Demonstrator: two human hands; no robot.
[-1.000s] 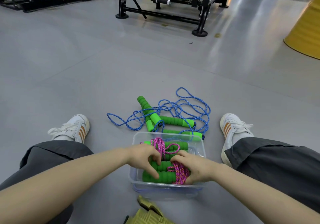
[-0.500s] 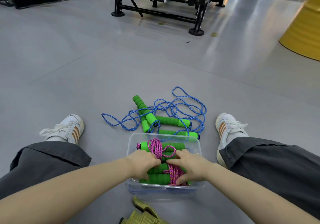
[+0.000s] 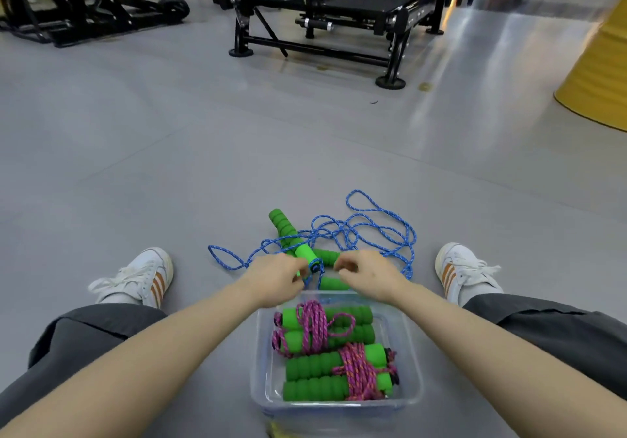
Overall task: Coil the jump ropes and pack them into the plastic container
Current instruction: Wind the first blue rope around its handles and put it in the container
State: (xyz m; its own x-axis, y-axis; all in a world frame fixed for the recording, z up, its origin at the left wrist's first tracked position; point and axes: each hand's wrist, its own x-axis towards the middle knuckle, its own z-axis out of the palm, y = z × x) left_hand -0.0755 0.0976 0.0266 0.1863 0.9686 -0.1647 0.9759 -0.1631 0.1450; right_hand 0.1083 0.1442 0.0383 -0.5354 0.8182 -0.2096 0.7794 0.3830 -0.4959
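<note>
- Left hand (image 3: 276, 276): has left the plastic container (image 3: 261, 353) and now reaches past its far rim; the fingers close round the near end of a green foam handle (image 3: 303, 254) of the blue ropes (image 3: 366, 230).
- Right hand (image 3: 368, 273): also out of the container, fingers curled and a little apart just above another green handle; whether it grips anything cannot be told. The two hands sit close, not touching.
- Meaning of the change: the pink ropes (image 3: 314, 327) lie wound round their green handles inside the container, so that part appears packed; the step in hand is judged to be picking up a blue rope for coiling.
- Blue ropes: loose, tangled loops on the floor (image 3: 169, 166) just beyond the container, between the two white shoes (image 3: 142, 275).
- Surface: smooth grey floor; the person sits on it, legs spread in dark shorts.
- Room: black gym frames (image 3: 325, 20) stand well behind; a yellow rounded object (image 3: 597, 74) at far right.
</note>
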